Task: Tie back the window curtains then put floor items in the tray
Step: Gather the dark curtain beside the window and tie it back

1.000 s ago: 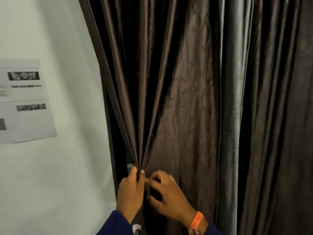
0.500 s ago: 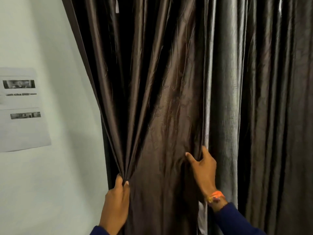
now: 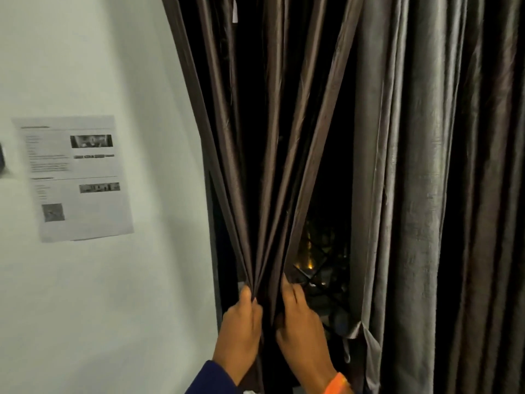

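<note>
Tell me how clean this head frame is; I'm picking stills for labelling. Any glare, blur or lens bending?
Head view: sheen streaks the grey satin curtain panel; the dark brown gathered curtain bows outward from wide-angle distortion; the printed paper sheet on the white wall is too soft to read; the window gap is nearly black with small orange lights; left hand and right hand look slightly smeared.

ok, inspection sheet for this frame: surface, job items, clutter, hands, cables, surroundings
Surface: nothing seen; no floor or tray in view.
Job's things: left curtain gathered into a bunch; right curtain hangs loose; dark window gap between them.
Clutter: nothing seen.
Grippers: left hand grips the gathered folds; right hand holds the bunch's right edge.
Cables: nothing seen.
Surroundings: white wall with a printed sheet on it.
</note>
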